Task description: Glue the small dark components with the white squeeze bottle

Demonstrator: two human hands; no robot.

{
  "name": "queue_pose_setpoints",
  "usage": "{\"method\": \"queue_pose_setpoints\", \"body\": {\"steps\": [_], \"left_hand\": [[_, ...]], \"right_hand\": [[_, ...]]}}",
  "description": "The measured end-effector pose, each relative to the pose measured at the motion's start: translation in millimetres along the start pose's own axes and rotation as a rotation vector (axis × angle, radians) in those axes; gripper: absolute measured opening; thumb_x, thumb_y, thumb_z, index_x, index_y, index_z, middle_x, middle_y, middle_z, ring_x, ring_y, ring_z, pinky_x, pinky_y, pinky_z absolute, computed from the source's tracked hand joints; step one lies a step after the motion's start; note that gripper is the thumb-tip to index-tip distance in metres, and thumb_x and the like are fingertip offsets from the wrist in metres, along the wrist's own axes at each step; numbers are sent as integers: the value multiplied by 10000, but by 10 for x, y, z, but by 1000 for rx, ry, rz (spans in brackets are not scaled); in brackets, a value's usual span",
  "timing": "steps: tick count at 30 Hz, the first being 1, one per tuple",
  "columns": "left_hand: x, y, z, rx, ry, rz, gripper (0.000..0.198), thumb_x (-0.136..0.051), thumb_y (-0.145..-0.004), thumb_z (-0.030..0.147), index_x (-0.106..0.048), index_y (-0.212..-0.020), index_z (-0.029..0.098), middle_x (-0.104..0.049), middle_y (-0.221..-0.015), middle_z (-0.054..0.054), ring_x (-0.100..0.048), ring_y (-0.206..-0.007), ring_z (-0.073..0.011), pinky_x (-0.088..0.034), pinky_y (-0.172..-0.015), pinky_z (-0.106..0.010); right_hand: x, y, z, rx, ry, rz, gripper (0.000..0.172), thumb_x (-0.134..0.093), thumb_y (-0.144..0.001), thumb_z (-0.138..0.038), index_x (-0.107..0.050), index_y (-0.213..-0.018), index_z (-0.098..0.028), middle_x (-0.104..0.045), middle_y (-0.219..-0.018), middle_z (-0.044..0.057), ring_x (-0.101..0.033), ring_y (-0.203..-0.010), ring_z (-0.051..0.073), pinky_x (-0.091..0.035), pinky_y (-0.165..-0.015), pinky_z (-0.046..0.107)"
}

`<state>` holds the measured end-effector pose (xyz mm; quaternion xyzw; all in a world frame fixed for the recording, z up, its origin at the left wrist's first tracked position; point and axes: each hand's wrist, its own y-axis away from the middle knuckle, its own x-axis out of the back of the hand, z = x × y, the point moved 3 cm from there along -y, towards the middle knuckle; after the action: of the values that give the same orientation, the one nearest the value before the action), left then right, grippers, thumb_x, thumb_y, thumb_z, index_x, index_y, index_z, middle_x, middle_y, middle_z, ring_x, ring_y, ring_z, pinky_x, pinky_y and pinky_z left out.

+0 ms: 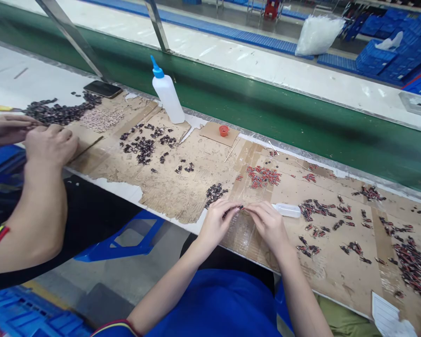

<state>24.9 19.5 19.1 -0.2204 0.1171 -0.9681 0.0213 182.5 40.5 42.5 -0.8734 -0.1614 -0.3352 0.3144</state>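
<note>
My left hand (215, 223) pinches a small black part (241, 207) at the near edge of the cardboard-covered bench. Meeting it, my right hand (269, 225) has its fingertips closed on a small red piece that touches the black part. Finger detail is too small to tell more. A pile of loose black parts (214, 193) lies just beyond my left hand. Farther back is a heap of small red-and-black pieces (263, 176). Beside my right hand, a small clear plastic bottle (288, 210) lies on its side, with clusters of joined black-and-red pieces (315, 209) to its right.
A white squeeze bottle (169, 98) with a blue nozzle stands at the back, near a red cap (223, 130). A co-worker's hands (49, 142) work at the left by a phone (103, 89). A green conveyor belt (231, 84) runs behind the bench.
</note>
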Motion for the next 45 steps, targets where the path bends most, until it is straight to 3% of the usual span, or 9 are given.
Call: {"method": "queue_pose_setpoints", "body": {"steps": [7,19,25,29,33,41,45], "left_hand": [[2,14,54,-8,5,-10,171,-567,-908,231,-735,-932,215,-763,-918,-63,-679,-880,-212,-533,-834,-370],[31,8,113,39,111,-88,148,-593,-877,201,-741,-884,201,-761,-881,-59,-683,-842,-194,-543,-815,-338],[4,18,101,138,155,-78,139,-602,-847,219,-731,-887,187,-752,-901,-61,-682,-878,-191,-545,-841,-330],[-1,34,137,181,180,-74,138,-588,-841,221,-716,-882,190,-740,-902,-56,-677,-888,-186,-538,-852,-320],[3,61,210,178,207,-50,142,-576,-849,232,-705,-888,187,-723,-903,-59,-666,-889,-185,-534,-834,-307],[5,73,297,142,181,-47,135,-564,-860,221,-691,-893,191,-718,-903,-59,-650,-900,-186,-520,-842,-311],[-107,58,346,96,184,-78,130,-556,-871,231,-679,-893,196,-717,-911,-58,-651,-908,-191,-513,-851,-323]], "right_hand": [[-6,81,41,-96,-29,26,211,-523,-935,-236,-733,-957,-239,-738,-870,64,-684,-810,198,-566,-739,358],[-9,112,-1,32,56,16,285,-451,-958,-192,-731,-911,-211,-710,-772,71,-639,-699,176,-541,-625,308],[15,121,-9,-139,-134,73,210,-541,-915,-224,-748,-885,-227,-729,-799,69,-667,-732,181,-560,-671,326],[-4,142,-21,-406,-377,142,131,-643,-838,-268,-765,-871,-234,-752,-826,57,-697,-757,188,-582,-708,335],[-56,193,-29,-624,-625,241,160,-720,-747,-347,-774,-820,-216,-764,-822,59,-718,-744,205,-609,-694,348],[-33,184,-142,-589,-562,317,86,-694,-750,-273,-755,-768,-214,-744,-774,49,-696,-737,182,-595,-690,310],[-5,248,-120,-610,-562,370,125,-719,-735,-321,-743,-773,-204,-743,-798,56,-695,-729,185,-604,-685,318]]}}
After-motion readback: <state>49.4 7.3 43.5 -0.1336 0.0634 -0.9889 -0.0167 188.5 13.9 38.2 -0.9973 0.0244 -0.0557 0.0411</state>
